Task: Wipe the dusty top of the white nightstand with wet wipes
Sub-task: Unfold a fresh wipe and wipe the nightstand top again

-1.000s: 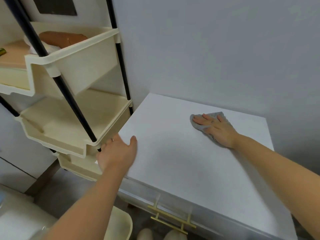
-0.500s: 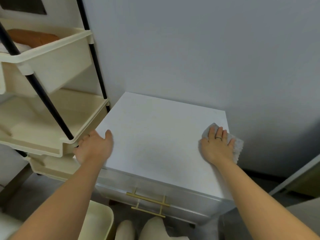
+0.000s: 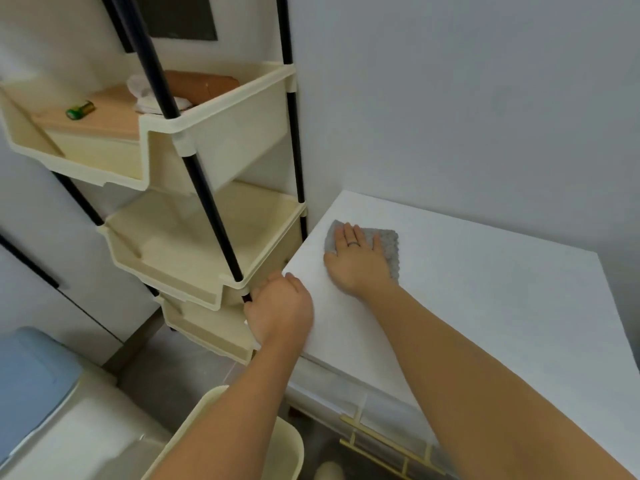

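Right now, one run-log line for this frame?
phase: wiping | right hand: flat on grey wipe, near-left nightstand top | left hand: bracing left edge

cream tiered shelf rack (image 3: pixel 221 140), green battery (image 3: pixel 80 109) on top tier, blue-lidded bin (image 3: pixel 31 382)

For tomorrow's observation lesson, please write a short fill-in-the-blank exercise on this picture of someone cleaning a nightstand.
1. The right hand presses a ____ wipe flat on the nightstand.
2. The left hand rests on the nightstand's ____ edge, beside the cream shelf rack.
3. A ring sits on a finger of the ____ hand.
4. A green battery lies on the rack's ____ tier.

Missing words: grey; left; right; top
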